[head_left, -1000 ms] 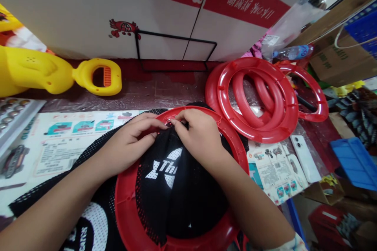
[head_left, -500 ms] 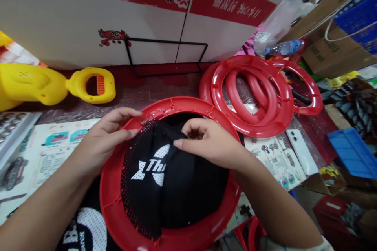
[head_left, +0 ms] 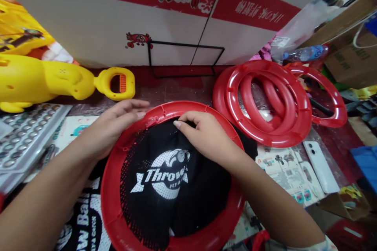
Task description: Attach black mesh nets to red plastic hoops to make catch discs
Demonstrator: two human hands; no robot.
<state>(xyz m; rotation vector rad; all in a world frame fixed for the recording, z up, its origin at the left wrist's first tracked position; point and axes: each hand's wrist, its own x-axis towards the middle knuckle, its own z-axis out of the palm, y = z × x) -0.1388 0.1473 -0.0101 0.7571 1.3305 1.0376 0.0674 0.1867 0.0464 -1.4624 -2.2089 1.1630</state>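
A red plastic ring (head_left: 118,200) lies in front of me with black mesh cloth (head_left: 191,196) stretched inside it; the cloth bears a white "Throw" logo (head_left: 165,174). My left hand (head_left: 118,123) rests on the ring's far-left rim, fingers stretched out flat. My right hand (head_left: 203,135) presses on the mesh near the ring's far edge, fingers curled and pinching the cloth. More black mesh with white print (head_left: 82,223) lies under the ring at lower left.
A stack of red rings (head_left: 262,102) sits at right, another ring (head_left: 326,98) behind it. A yellow toy (head_left: 59,80), a tray of button cells (head_left: 23,141), printed sheets (head_left: 282,168), a white phone (head_left: 321,166) and a cardboard wall (head_left: 147,15) surround the work.
My left hand let go of the mesh and moved out to the rim, fingers spreading. The right hand shifted along the far edge. The logo now shows more fully.
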